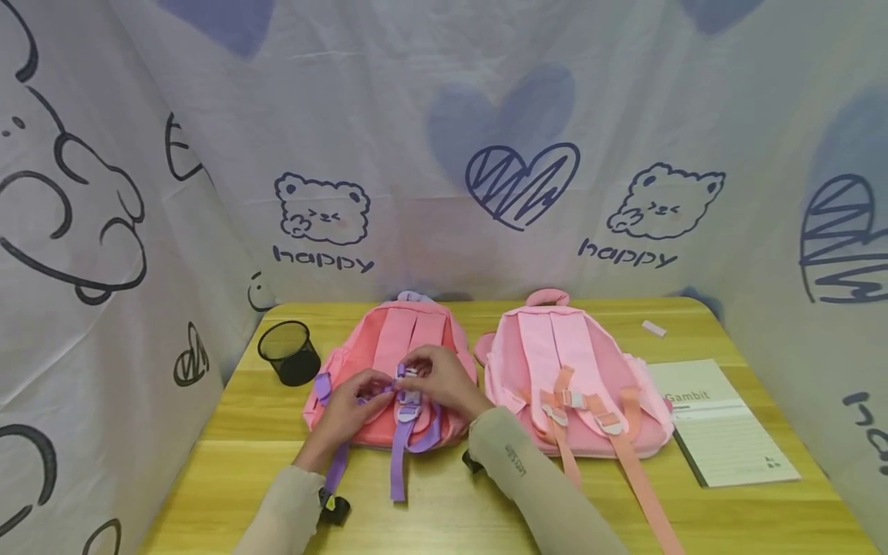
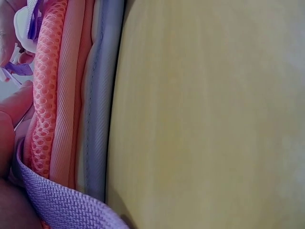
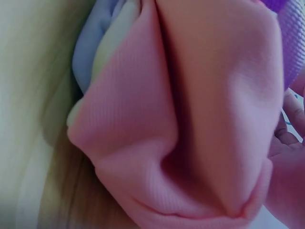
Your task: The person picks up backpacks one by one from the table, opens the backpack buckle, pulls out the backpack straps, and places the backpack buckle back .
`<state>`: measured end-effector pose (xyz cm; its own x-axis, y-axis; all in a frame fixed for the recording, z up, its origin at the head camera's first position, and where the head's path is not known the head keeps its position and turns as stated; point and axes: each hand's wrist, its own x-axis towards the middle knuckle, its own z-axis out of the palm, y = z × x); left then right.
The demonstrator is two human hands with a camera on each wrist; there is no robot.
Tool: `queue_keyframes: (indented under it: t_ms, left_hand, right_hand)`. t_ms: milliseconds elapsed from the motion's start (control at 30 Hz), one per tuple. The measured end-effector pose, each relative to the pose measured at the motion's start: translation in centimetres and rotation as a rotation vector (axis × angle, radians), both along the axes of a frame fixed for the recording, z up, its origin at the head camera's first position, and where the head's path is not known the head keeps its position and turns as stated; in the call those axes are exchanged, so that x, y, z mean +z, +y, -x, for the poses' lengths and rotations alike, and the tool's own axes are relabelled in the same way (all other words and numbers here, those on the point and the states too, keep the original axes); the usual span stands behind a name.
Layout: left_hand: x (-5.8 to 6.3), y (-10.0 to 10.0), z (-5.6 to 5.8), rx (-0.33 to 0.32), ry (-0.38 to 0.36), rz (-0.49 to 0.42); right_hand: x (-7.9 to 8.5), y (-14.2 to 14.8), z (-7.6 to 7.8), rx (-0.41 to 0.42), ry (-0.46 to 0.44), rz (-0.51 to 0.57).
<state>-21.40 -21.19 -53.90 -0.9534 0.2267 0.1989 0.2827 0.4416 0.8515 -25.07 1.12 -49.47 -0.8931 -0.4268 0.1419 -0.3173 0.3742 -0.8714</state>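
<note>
On the table lies a coral-pink backpack with its shoulder straps upward and purple webbing straps trailing from it. My left hand pinches a purple strap over the middle of the backpack. Close beside it, my right hand holds a white buckle between thumb and fingers. The left wrist view shows the backpack's mesh edge, a purple strap and part of a white buckle. In the right wrist view a pink side fold covers much of my right hand.
A second pink backpack with orange straps lies to the right. Beyond it are a notebook and a small pale pink block. A black mesh cup stands at the left. Printed cloth surrounds the wooden table.
</note>
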Motion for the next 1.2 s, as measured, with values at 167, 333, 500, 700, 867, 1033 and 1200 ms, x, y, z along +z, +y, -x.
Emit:
queue_keyframes:
  t_ms: [167, 333, 500, 700, 867, 1033, 1200]
  left_hand:
    - [-0.1, -0.1, 0.0, 0.006, -0.011, 0.001]
    - [0.1, 0.0, -0.1, 0.019, -0.026, 0.012]
    - [0.4, 0.0, -0.2, 0.021, -0.032, 0.024]
    - [0.8, 0.2, -0.4, 0.019, -0.004, 0.049]
    - [1.4, 0.7, -0.1, -0.025, 0.129, 0.114]
    - [1.3, 1.1, 0.1, -0.031, 0.147, 0.118]
    - [0.9, 1.1, 0.1, -0.027, 0.084, 0.060]
  right_hand:
    - [0.2, 0.2, 0.0, 0.000, -0.011, 0.018]
    - [0.3, 0.5, 0.0, 0.008, 0.010, 0.025]
    - [0.4, 0.8, 0.1, 0.008, 0.019, 0.016]
    - [0.2, 0.8, 0.1, 0.002, 0.031, -0.017]
    - [0.4, 0.8, 0.1, 0.012, 0.048, -0.022]
    - [0.5, 0.9, 0.1, 0.013, 0.045, -0.040]
    - [0.7, 1.1, 0.0, 0.009, 0.042, -0.035]
